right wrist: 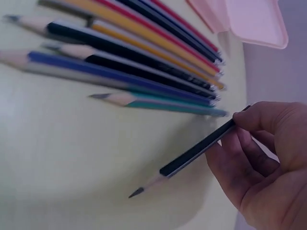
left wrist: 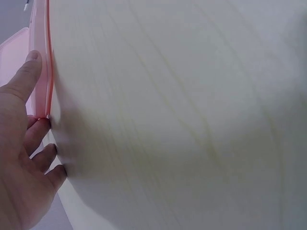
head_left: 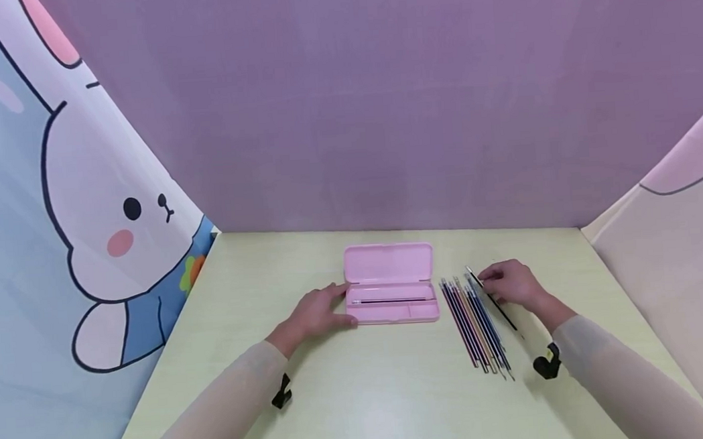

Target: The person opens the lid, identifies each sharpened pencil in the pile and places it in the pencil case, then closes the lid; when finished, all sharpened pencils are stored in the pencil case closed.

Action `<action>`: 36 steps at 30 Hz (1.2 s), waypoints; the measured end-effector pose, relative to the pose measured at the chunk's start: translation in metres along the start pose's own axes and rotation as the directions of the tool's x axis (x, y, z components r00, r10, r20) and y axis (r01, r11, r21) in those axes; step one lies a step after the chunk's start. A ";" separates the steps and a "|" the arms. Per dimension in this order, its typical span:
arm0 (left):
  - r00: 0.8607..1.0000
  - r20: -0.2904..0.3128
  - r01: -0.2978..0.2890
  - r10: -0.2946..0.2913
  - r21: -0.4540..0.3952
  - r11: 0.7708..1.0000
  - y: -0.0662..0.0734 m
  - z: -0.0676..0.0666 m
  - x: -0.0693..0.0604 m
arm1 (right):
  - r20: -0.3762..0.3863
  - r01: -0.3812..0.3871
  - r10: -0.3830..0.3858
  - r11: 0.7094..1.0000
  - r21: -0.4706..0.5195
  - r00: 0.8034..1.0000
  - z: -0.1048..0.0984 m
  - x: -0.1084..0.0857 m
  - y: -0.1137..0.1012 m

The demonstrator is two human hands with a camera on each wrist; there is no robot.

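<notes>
A pink pencil case [head_left: 388,255] lies open on the table, lid tipped back, with one pencil [head_left: 387,300] in its tray. My left hand [head_left: 317,313] holds the case by its left end; in the left wrist view the thumb [left wrist: 29,72] lies on the case's side wall [left wrist: 42,91]. My right hand [head_left: 512,283] pinches a dark pencil [right wrist: 196,151] between thumb and fingers, its sharpened tip pointing down and away from the hand. Beside it several pencils [head_left: 472,323] lie in a row, among them a green one [right wrist: 165,104] nearest the held pencil.
The pale wooden table [head_left: 362,387] meets a purple backdrop [head_left: 381,110] at its far edge. A cloth with a printed rabbit [head_left: 110,227] hangs on the left, and a pale cloth [head_left: 680,260] on the right. Small black devices are strapped at both wrists.
</notes>
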State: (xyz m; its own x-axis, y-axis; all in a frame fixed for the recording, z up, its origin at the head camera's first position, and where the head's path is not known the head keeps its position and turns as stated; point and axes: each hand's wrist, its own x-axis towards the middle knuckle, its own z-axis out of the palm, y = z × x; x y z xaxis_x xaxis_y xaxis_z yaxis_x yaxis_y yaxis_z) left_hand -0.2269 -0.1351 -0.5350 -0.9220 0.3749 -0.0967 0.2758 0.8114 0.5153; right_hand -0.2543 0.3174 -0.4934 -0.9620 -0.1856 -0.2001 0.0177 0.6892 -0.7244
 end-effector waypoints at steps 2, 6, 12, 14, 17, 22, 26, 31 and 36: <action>1.000 0.000 0.002 -0.002 0.002 1.000 0.000 0.000 0.000 | 0.003 0.023 -0.023 1.000 0.000 1.000 -0.002 0.004 -0.007; 1.000 0.002 0.015 -0.015 0.000 1.000 0.001 -0.001 0.000 | -0.001 0.072 -0.072 0.997 -0.019 0.997 -0.004 0.012 -0.022; 1.000 -0.001 0.029 -0.029 -0.007 1.000 0.002 -0.002 0.000 | 0.012 0.153 -0.153 0.988 -0.019 0.988 0.003 0.025 -0.051; 1.000 -0.003 0.030 -0.030 -0.007 1.000 0.002 -0.002 0.000 | 0.024 0.175 -0.175 0.984 -0.020 0.984 0.007 0.030 -0.061; 1.000 -0.005 0.030 -0.030 -0.006 1.000 0.002 -0.002 -0.001 | 0.041 0.214 -0.212 0.976 -0.035 0.976 0.013 0.037 -0.077; 1.000 -0.004 0.028 -0.028 -0.002 1.000 0.003 -0.003 0.000 | 0.060 0.290 -0.288 0.956 -0.045 0.956 0.027 0.048 -0.103; 1.000 -0.003 0.021 -0.021 0.008 1.000 0.004 -0.003 0.001 | 0.086 0.338 -0.334 0.941 -0.032 0.939 0.039 0.056 -0.116; 1.000 0.005 0.018 -0.018 0.020 1.000 0.004 -0.003 0.003 | 0.132 0.375 -0.368 0.926 -0.033 0.920 0.054 0.066 -0.126; 1.000 0.005 0.021 -0.021 0.016 1.000 0.004 -0.002 0.004 | 0.155 0.422 -0.414 0.907 -0.018 0.897 0.068 0.071 -0.139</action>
State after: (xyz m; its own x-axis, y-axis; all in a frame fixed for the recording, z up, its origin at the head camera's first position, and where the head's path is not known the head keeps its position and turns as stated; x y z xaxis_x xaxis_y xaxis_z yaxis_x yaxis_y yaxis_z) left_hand -0.2295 -0.1311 -0.5320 -0.9262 0.3600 -0.1120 0.2608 0.8263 0.4993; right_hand -0.3065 0.1611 -0.4513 -0.8281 -0.5603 0.0182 -0.3944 0.5591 -0.7293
